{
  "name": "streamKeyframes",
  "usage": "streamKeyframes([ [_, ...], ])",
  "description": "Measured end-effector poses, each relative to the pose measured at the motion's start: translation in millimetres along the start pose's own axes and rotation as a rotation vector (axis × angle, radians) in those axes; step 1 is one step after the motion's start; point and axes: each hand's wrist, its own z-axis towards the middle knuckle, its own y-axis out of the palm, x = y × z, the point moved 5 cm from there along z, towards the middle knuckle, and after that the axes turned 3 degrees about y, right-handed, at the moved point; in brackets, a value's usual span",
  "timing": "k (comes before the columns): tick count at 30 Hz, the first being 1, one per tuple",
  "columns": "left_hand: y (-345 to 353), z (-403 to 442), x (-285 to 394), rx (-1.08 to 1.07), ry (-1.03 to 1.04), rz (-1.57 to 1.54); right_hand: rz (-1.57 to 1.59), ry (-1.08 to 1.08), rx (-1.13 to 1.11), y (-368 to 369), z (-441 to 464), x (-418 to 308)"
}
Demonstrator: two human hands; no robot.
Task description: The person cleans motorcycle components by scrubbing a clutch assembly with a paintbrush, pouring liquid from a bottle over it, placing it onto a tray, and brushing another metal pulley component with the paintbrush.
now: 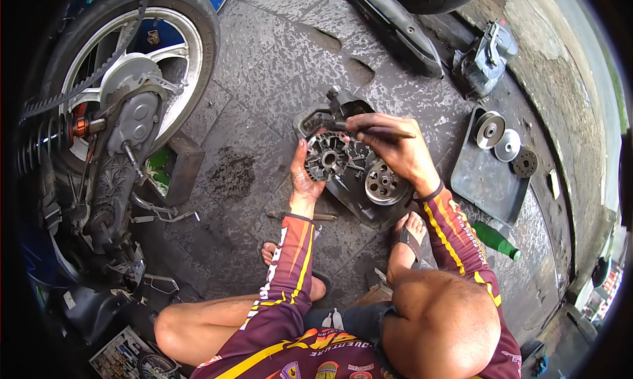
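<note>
My left hand is closed on the edge of a round, greasy metal variator with ribs and a central hub, tilted up toward me. Between the fingers of my right hand is a brush with a wooden handle. Its dark tip points left, close to the variator's upper rim; I cannot tell whether they touch. Below both hands sits a black tray, holding a perforated metal clutch drum. A dark metal housing stands just beyond the variator.
A scooter's rear wheel and exposed engine case stand at left. At right, a grey tray carries pulley parts, with a green bottle near it. Black covers lie at the back.
</note>
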Motion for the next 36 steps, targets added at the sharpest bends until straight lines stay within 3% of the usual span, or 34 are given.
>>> streamKeyframes([
  [3,8.4,1.3,0.2,-0.110,-0.056,0.037,-0.062,0.021,-0.193,7.8,2.7,-5.3],
  [6,8.4,2.6,3.5,-0.160,0.053,0.083,-0.011,0.269,-0.251,-4.6,11.2,-21.1],
  [8,5.3,-3.0,17.0,-0.036,0.131,0.210,-0.011,0.172,-0.189,-4.9,16.7,-9.0],
  [9,3.6,-2.3,15.2,-0.066,0.112,0.130,-0.059,0.093,-0.239,3.0,24.8,-10.1],
  [11,-6.2,-7.0,14.7,0.062,0.138,0.099,-0.081,0.204,-0.422,21.1,25.9,19.9],
  [12,-5.6,-6.6,20.3,0.083,0.164,0.079,-0.066,0.091,-0.485,33.6,24.6,16.4],
  [15,-11.8,-11.5,36.5,0.204,0.278,-0.092,-0.045,0.241,-0.386,30.0,34.2,33.9],
  [16,-21.2,-17.7,45.4,0.236,0.324,-0.101,-0.472,0.063,-0.241,18.8,29.4,39.1],
  [17,-27.3,-28.2,54.1,0.266,0.376,-0.108,-0.627,0.144,-0.425,39.8,44.6,18.5],
  [18,-34.1,-29.5,56.0,0.280,0.401,-0.103,-0.692,0.111,-0.272,39.0,44.4,47.9],
  [20,-44.2,-38.2,64.7,0.314,0.459,-0.089,-0.712,-0.126,-0.379,53.5,48.5,89.1],
  [36,-57.2,-109.7,79.8,0.363,0.666,-0.116,-0.805,-0.141,-0.404,110.3,43.9,51.3],
])
